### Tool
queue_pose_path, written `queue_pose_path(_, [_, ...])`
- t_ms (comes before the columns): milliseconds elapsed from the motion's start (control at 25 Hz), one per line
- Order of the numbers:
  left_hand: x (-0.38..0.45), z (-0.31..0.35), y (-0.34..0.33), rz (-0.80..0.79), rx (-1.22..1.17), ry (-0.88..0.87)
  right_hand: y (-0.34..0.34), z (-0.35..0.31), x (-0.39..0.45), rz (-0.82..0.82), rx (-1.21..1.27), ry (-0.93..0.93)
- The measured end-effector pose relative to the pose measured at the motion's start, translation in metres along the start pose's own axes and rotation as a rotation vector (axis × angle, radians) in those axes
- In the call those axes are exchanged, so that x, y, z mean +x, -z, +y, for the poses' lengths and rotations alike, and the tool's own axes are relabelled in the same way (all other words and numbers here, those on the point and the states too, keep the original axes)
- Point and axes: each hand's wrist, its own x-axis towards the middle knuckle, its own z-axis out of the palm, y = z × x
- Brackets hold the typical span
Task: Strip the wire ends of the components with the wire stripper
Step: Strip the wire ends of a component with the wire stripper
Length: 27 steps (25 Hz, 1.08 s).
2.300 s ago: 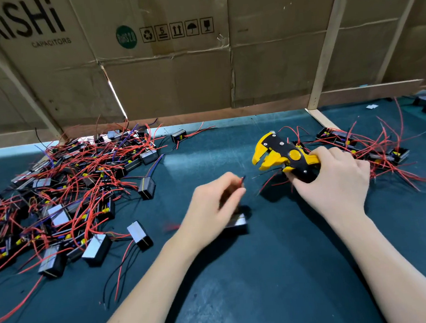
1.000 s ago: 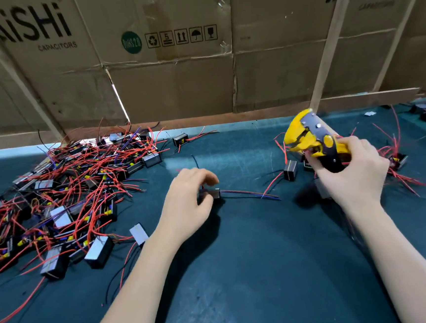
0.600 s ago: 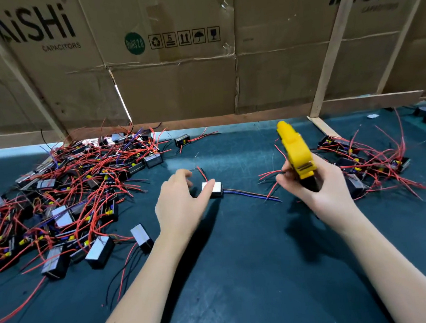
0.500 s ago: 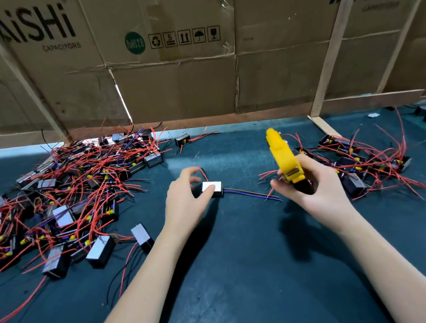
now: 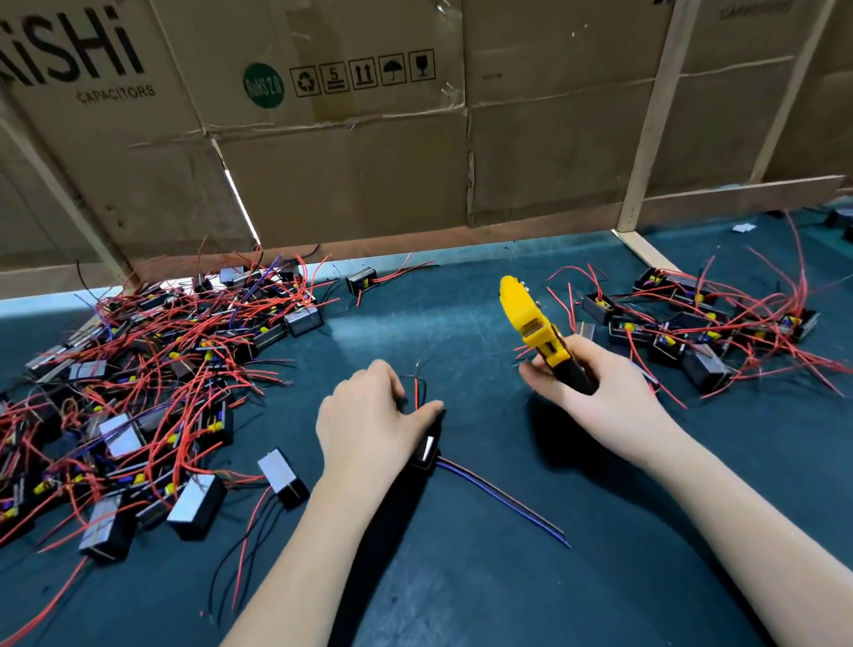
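My left hand (image 5: 371, 426) grips a small black component (image 5: 425, 451) at the middle of the dark mat. Thin red and black wires (image 5: 417, 388) rise from the component by my fingertips. Its long blue and black leads (image 5: 501, 497) trail toward the near right. My right hand (image 5: 601, 395) holds the yellow and black wire stripper (image 5: 536, 329) upright, jaws pointing away, a short way right of the component. The stripper touches no wire.
A big heap of black components with red wires (image 5: 126, 391) covers the left of the mat. A smaller heap (image 5: 714, 329) lies at the right. Cardboard walls (image 5: 348, 165) with wooden slats (image 5: 652, 97) close off the back. One stray component (image 5: 361, 280) sits near the back.
My left hand drew the component toward me and turned it, so its blue and black leads now point to the near right. My right hand swung the stripper upright and inward from the right heap.
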Motion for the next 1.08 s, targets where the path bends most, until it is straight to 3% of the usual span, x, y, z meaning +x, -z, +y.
queue_pose_path(120, [0.002,-0.001,0.003,-0.133,-0.104,0.044,-0.003,-0.001,-0.002,0.005,-0.122,0.011])
queue_pose_path(240, [0.003,-0.002,0.004,-0.229,-0.227,-0.064,-0.005,0.0,-0.003,0.083,-0.213,0.052])
queue_pose_path(440, [0.002,0.006,0.005,-0.275,-0.771,-0.025,0.004,0.006,0.002,0.256,-0.331,0.046])
queue_pose_path(520, [0.002,0.008,0.007,-0.28,-0.87,-0.003,0.011,0.008,0.004,0.312,-0.469,0.047])
queue_pose_path(720, [0.002,0.01,0.006,-0.403,-0.988,-0.062,0.012,0.016,0.008,0.325,-0.844,0.009])
queue_pose_path(960, [-0.003,0.006,0.009,-0.567,-1.009,-0.253,0.012,0.022,0.012,0.347,-0.929,-0.014])
queue_pose_path(1080, [-0.005,0.009,0.008,-0.573,-0.989,-0.311,0.009,0.023,0.011,0.34,-0.962,0.043])
